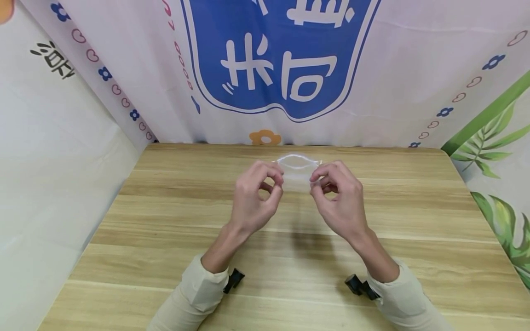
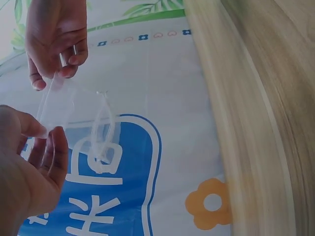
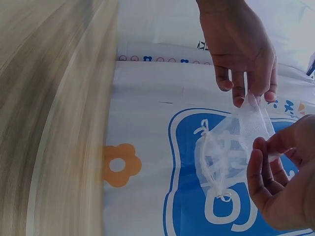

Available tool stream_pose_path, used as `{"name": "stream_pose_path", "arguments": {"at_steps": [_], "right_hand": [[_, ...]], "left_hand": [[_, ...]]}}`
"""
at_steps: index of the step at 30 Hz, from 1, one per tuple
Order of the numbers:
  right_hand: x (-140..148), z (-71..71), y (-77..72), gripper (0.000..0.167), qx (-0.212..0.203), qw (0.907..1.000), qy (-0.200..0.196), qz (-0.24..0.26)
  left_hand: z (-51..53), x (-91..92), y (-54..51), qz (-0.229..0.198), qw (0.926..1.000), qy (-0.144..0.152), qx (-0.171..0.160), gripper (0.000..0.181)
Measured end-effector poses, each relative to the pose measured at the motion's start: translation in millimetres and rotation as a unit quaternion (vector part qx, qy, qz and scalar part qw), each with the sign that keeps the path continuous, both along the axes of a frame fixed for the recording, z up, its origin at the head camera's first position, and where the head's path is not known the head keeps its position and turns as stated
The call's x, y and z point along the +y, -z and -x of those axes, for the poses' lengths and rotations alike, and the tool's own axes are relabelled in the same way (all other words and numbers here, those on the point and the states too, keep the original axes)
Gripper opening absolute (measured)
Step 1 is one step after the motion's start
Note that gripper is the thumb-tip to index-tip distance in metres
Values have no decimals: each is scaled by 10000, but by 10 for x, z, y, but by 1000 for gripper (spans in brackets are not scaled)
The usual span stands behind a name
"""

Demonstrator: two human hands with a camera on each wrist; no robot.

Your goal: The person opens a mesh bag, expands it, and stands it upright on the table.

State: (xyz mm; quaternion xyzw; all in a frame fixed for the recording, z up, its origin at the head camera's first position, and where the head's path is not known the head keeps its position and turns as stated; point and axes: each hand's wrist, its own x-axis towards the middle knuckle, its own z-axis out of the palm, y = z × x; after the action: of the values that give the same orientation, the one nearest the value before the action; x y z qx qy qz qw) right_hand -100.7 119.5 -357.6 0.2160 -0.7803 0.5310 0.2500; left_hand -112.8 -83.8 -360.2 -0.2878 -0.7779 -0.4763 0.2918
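Observation:
A small sheer white mesh drawstring bag (image 1: 296,176) is stretched between my two hands above the wooden table. My left hand (image 1: 254,195) pinches one side of it between thumb and fingertips. The opposite side is pinched the same way by my right hand (image 1: 342,200). Its gathered mouth lies beyond my fingers, parted into a narrow oval in the head view. In the right wrist view, the bag (image 3: 248,130) shows small cord loops at both ends of that mouth. I see nothing inside the see-through mesh.
The wooden table (image 1: 165,239) stretches out under both arms, and a soft shadow falls on it below the hands. A white printed cloth (image 1: 393,82) with a blue emblem hangs along the far edge. Black devices (image 1: 235,279) sit at both wrists.

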Motion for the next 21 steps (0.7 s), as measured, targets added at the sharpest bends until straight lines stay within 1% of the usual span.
{"name": "stream_pose_path", "arguments": {"at_steps": [3,6,10,14,21], "right_hand": [[9,-5,-6,18,-134,9999,-75,45],[10,-12,-14,16,-278,9995,-125,34],[5,-22,-18,13,-443,9989,-168,8],[-3,-23,-12,14,-466,9987,-205,-8],[-33,-16,4,23,-526,9982,-287,-64]], "left_hand": [[0,-1,0,-13,9998,163,58,16],[2,-5,-1,28,9998,200,61,17],[6,-7,6,86,9998,157,33,18],[0,13,16,35,10000,67,-9,19],[-5,66,38,-51,9999,33,-132,18]]}}
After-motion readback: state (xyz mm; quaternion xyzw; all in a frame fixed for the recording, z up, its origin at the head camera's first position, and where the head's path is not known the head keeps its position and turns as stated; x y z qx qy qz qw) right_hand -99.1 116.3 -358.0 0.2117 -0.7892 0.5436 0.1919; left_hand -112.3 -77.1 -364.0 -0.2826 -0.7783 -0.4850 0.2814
